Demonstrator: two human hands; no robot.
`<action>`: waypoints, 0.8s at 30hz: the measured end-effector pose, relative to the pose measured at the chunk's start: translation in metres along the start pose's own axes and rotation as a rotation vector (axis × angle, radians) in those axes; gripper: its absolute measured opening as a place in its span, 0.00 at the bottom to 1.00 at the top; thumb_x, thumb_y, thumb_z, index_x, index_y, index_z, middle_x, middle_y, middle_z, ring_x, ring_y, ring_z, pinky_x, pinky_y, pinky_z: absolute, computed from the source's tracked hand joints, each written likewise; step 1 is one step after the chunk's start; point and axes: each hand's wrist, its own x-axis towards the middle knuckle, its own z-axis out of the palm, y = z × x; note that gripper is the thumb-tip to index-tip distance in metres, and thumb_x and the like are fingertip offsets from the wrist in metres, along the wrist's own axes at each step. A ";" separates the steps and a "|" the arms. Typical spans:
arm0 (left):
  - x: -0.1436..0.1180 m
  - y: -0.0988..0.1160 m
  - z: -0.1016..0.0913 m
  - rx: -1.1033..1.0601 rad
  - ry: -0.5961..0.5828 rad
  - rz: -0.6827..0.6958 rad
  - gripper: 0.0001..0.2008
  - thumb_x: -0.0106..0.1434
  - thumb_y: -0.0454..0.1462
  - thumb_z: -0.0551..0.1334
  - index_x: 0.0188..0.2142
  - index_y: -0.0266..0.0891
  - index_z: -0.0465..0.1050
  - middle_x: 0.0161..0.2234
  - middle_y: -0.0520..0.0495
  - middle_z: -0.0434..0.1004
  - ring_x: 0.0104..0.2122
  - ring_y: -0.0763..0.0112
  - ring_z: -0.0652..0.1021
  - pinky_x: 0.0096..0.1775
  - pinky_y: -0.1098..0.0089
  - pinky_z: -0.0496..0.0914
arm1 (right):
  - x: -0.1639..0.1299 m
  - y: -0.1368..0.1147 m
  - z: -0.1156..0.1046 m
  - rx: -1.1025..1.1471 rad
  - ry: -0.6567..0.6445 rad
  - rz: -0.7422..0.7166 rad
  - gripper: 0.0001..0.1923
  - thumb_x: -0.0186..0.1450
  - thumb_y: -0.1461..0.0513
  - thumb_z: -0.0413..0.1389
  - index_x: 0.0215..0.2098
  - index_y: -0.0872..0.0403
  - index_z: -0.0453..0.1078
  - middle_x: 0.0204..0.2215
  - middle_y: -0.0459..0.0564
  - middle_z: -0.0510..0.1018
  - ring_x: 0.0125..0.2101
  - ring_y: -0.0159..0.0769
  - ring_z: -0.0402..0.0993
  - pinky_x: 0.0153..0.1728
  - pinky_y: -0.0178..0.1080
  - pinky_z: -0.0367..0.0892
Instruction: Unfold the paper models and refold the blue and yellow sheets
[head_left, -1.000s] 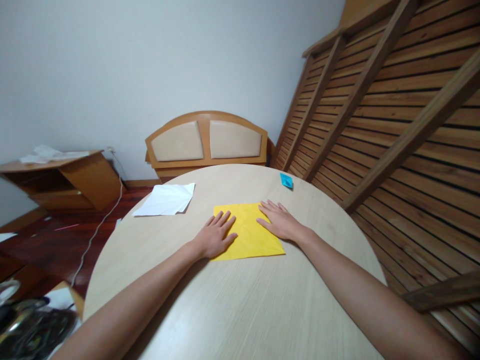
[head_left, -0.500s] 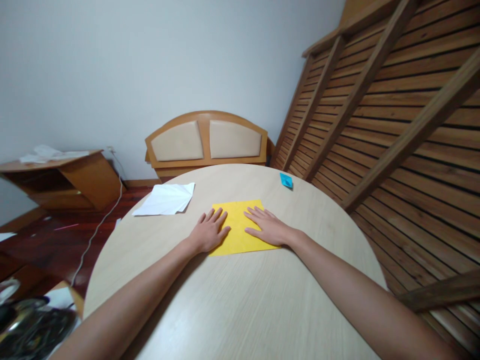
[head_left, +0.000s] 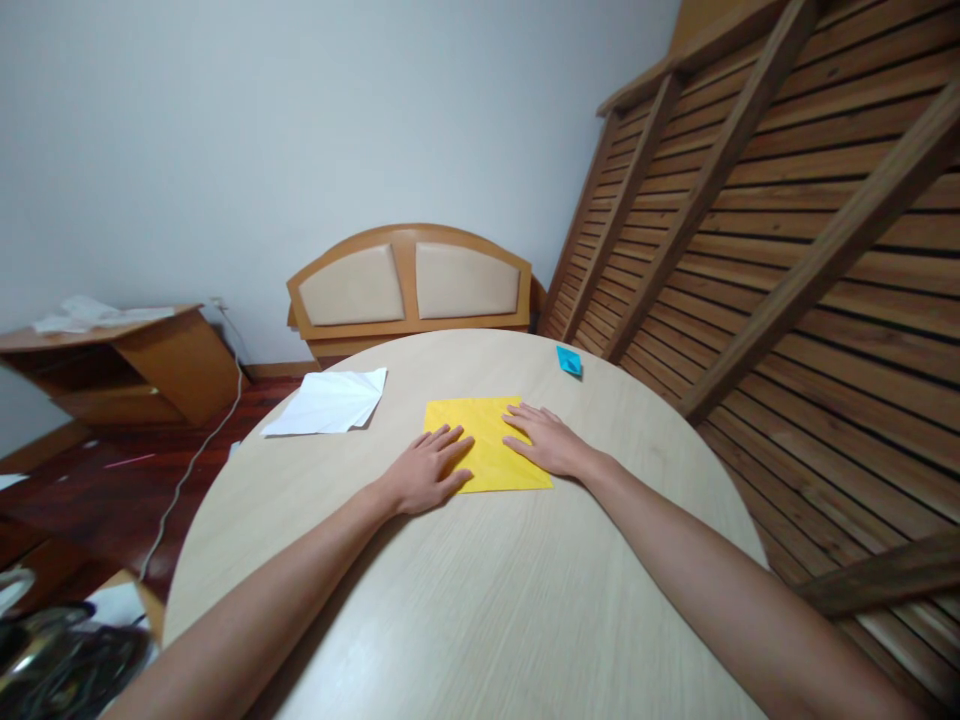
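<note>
Yellow paper (head_left: 491, 452) lies flat on the round table (head_left: 525, 600) in the head view; the left hand (head_left: 422, 474) and right hand (head_left: 549, 443) rest on it, both spread. Leftward stands a cabinet (head_left: 176, 370); its open compartment (head_left: 82, 367) is too dark to read.

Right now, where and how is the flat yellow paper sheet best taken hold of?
Probably pinch the yellow paper sheet by its near right corner, from the person's side: it lies flat and that corner is bare, while the left hand covers the near left one.
</note>
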 end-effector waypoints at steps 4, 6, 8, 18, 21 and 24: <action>0.000 -0.003 0.004 0.003 -0.021 -0.029 0.31 0.71 0.53 0.49 0.68 0.41 0.57 0.70 0.40 0.51 0.69 0.53 0.53 0.66 0.50 0.52 | -0.006 -0.013 -0.009 0.060 -0.022 -0.175 0.33 0.70 0.43 0.47 0.65 0.51 0.64 0.66 0.54 0.63 0.67 0.48 0.54 0.67 0.52 0.45; 0.000 -0.005 0.004 -0.002 -0.013 -0.039 0.31 0.71 0.52 0.49 0.68 0.40 0.58 0.70 0.40 0.51 0.69 0.53 0.53 0.66 0.50 0.52 | -0.011 -0.022 -0.012 0.102 -0.088 -0.241 0.38 0.66 0.39 0.50 0.67 0.49 0.61 0.68 0.53 0.60 0.68 0.49 0.52 0.68 0.51 0.44; 0.000 -0.006 0.002 -0.004 -0.018 -0.048 0.31 0.72 0.52 0.49 0.68 0.40 0.58 0.70 0.39 0.51 0.69 0.52 0.53 0.66 0.50 0.52 | -0.014 -0.028 -0.012 0.131 -0.154 -0.256 0.44 0.63 0.36 0.53 0.69 0.49 0.58 0.69 0.52 0.56 0.69 0.50 0.49 0.68 0.51 0.43; -0.003 -0.009 -0.001 -0.007 -0.060 0.025 0.41 0.65 0.62 0.53 0.69 0.43 0.55 0.71 0.39 0.48 0.69 0.44 0.51 0.65 0.44 0.49 | -0.009 -0.022 -0.007 0.176 -0.189 -0.252 0.45 0.61 0.37 0.56 0.69 0.48 0.57 0.70 0.52 0.55 0.69 0.51 0.47 0.69 0.52 0.43; -0.003 -0.011 0.001 -0.005 -0.034 0.039 0.40 0.65 0.61 0.53 0.68 0.41 0.56 0.70 0.38 0.51 0.69 0.45 0.54 0.65 0.45 0.50 | -0.010 -0.023 -0.008 0.167 -0.189 -0.255 0.45 0.61 0.37 0.55 0.69 0.49 0.58 0.70 0.53 0.56 0.69 0.51 0.48 0.68 0.53 0.43; -0.003 -0.011 0.001 -0.001 0.004 0.087 0.38 0.67 0.59 0.54 0.67 0.39 0.59 0.68 0.36 0.56 0.67 0.48 0.58 0.65 0.48 0.53 | -0.011 -0.025 -0.011 0.152 -0.189 -0.252 0.45 0.62 0.36 0.54 0.69 0.51 0.58 0.69 0.55 0.57 0.69 0.52 0.49 0.68 0.53 0.44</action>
